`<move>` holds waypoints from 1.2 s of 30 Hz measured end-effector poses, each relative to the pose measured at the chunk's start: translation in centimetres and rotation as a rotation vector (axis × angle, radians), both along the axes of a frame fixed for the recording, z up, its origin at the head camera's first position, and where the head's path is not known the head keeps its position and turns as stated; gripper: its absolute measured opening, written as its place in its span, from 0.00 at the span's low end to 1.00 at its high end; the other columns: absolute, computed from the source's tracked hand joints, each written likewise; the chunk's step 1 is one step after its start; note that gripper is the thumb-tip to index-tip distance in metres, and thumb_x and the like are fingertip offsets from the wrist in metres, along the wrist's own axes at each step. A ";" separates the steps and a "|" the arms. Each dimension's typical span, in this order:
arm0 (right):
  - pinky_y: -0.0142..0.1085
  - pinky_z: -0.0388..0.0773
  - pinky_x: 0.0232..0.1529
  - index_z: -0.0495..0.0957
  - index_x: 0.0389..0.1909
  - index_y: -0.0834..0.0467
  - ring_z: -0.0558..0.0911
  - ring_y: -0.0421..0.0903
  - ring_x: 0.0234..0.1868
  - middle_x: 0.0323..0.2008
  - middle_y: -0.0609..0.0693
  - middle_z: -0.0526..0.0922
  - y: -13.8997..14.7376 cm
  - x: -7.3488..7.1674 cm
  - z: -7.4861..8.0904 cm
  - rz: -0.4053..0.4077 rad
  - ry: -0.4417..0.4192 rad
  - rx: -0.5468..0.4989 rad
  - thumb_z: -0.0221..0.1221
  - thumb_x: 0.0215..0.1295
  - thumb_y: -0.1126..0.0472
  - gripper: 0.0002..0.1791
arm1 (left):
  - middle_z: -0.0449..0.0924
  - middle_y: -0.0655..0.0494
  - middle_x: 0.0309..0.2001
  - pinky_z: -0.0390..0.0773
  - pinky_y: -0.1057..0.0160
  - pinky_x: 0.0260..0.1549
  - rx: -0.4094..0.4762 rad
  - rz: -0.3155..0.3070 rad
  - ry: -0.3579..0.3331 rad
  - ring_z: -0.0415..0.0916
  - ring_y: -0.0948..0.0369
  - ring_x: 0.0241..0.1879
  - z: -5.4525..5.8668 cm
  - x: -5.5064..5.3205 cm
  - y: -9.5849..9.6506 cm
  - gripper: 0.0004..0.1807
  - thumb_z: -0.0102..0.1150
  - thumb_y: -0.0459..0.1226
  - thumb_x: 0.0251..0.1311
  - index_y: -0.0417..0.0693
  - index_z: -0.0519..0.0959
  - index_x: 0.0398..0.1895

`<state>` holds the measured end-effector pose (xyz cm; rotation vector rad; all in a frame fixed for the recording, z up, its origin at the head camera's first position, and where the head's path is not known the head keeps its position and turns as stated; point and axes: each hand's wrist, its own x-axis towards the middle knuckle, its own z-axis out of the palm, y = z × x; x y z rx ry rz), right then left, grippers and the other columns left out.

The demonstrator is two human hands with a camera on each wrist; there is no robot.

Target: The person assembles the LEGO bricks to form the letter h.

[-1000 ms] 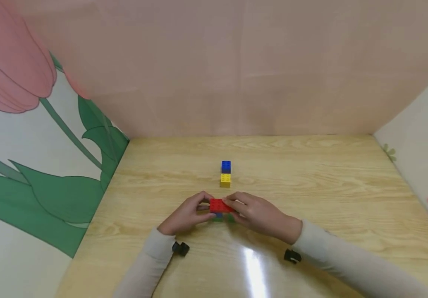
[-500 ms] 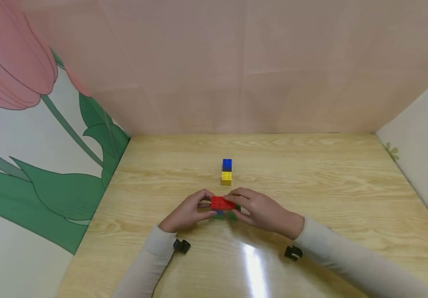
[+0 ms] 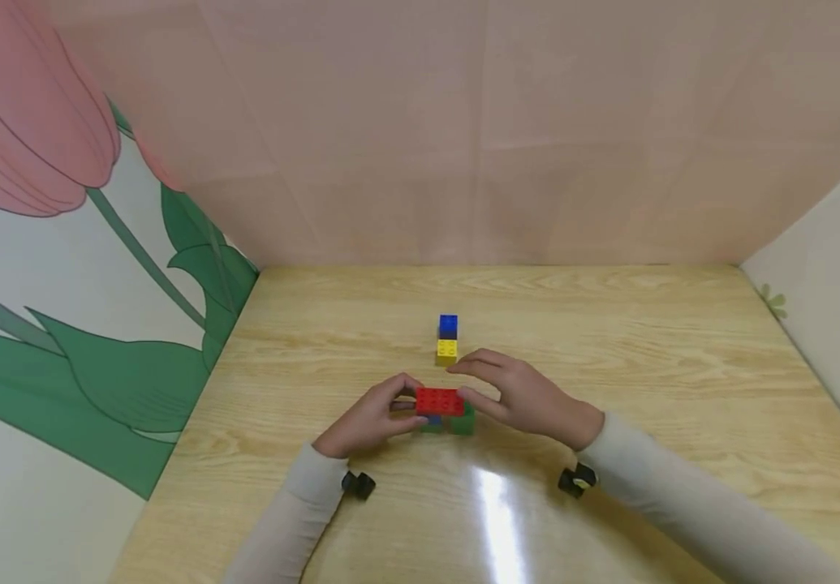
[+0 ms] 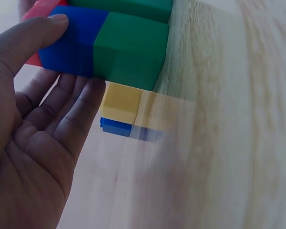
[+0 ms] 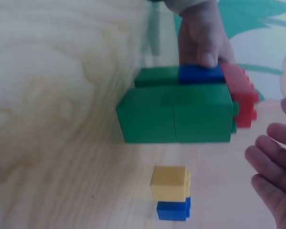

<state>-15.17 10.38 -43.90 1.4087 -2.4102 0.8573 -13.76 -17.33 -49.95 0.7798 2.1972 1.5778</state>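
Observation:
A red brick bridges the top of two short stacks standing on the table. In the right wrist view one stack is a green brick under another green brick, its outer studs bare beside the red. The other has a blue brick above a green brick. My left hand holds the blue brick, thumb on its near face and fingers behind. My right hand hovers to the right, fingers spread and holding nothing, its thumb tip close to the red brick's right end.
Behind the stacks, a yellow brick stands on the wooden table with a small blue brick just beyond it. A pink wall closes off the back, and patterned panels flank both sides.
My right hand has let go of the red brick and lifted up and back, fingers opening. The left hand keeps its hold; the red brick stays on top of the stacks.

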 end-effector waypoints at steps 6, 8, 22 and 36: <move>0.39 0.79 0.54 0.77 0.57 0.54 0.78 0.42 0.54 0.52 0.46 0.79 0.2 -1.5 -0.5 -0.075 -0.050 -0.066 0.58 0.70 0.51 0.19 | 0.76 0.59 0.52 0.77 0.64 0.54 -0.019 0.014 -0.011 0.75 0.62 0.56 0.2 0.3 0.0 0.17 0.65 0.44 0.62 0.55 0.72 0.51; 0.40 0.78 0.54 0.77 0.58 0.54 0.78 0.43 0.54 0.53 0.46 0.79 0.2 -2.0 -0.8 -0.103 -0.060 -0.066 0.59 0.69 0.51 0.20 | 0.76 0.59 0.52 0.77 0.64 0.54 -0.027 0.019 -0.019 0.75 0.63 0.56 0.2 0.3 0.0 0.17 0.65 0.44 0.61 0.55 0.72 0.51; 0.47 0.78 0.55 0.75 0.60 0.59 0.79 0.50 0.55 0.55 0.52 0.79 -0.3 -4.2 -2.6 -0.264 -0.118 -0.016 0.67 0.61 0.49 0.29 | 0.76 0.58 0.53 0.76 0.57 0.55 -0.035 0.031 -0.057 0.75 0.60 0.56 0.4 0.4 0.0 0.18 0.66 0.44 0.61 0.55 0.72 0.50; 0.50 0.75 0.58 0.73 0.62 0.62 0.76 0.56 0.58 0.58 0.58 0.77 -1.3 -6.0 -4.6 -0.351 -0.245 0.110 0.66 0.63 0.51 0.30 | 0.76 0.57 0.53 0.77 0.66 0.53 -0.021 0.023 -0.041 0.76 0.63 0.55 0.1 0.1 0.0 0.18 0.66 0.44 0.61 0.54 0.72 0.51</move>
